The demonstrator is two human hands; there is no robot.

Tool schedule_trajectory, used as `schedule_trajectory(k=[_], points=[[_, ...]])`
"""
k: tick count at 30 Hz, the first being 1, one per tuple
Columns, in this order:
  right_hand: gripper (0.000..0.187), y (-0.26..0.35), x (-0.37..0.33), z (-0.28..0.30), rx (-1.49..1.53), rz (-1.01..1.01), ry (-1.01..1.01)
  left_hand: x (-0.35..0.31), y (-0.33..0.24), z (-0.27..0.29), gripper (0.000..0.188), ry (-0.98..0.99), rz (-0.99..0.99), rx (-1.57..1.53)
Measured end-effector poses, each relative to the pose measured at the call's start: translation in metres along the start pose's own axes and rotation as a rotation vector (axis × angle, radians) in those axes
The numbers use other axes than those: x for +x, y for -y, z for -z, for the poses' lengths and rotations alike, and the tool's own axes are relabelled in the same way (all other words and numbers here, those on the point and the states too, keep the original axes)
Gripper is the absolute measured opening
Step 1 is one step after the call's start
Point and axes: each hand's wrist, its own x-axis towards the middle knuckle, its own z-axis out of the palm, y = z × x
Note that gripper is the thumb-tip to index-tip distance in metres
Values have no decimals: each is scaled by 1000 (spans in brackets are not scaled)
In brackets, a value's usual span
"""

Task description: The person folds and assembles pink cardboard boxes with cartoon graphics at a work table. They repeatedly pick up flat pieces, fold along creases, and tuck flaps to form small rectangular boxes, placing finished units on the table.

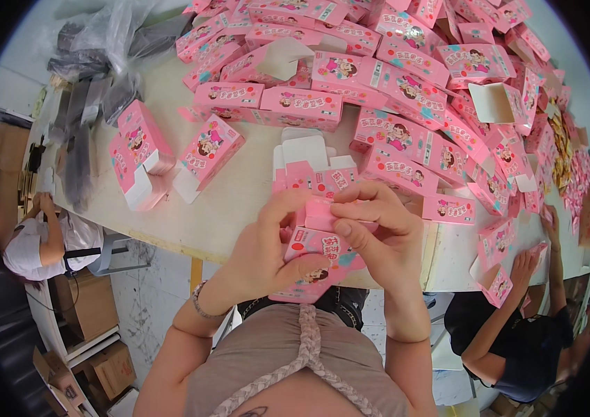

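Note:
Just in front of my body I hold a small pink printed carton near the table's front edge. My left hand grips its left side, the thumb lying across the printed front. At its upper end, the fingers and thumb of my right hand pinch the pink end flap. Whatever is inside the carton is hidden. Right beyond my hands lies another carton with its white flaps spread. To the left, two cartons stand together, and a third carton lies beside them with a flap out.
A big heap of pink cartons covers the table's far side and right. Dark bundles in clear plastic lie at the far left. A co-worker handles cartons on the right; another person sits at left. Brown boxes fill a lower-left shelf.

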Motion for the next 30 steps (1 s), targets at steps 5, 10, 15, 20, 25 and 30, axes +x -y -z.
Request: schedule_trajectory(k=[5, 10, 15, 20, 25, 30], points=[[42, 8, -20, -8, -294, 48, 159, -12, 9, 16, 53, 66, 59, 131], [42, 3, 17, 39, -284, -104, 253, 0, 18, 21, 51, -182, 234, -138], [53, -22, 15, 50, -904, 60, -250, 7, 29, 48, 43, -502, 155, 56], [66, -54, -31, 15, -1058, -117, -144, -10, 44, 18, 41, -257, 344, 15], [52, -9, -32, 11, -768, 6, 109, 15, 29, -5, 40, -455, 564, -733], [69, 21, -23, 4, -831, 46, 229, 27, 22, -2, 41, -160, 497, -621]])
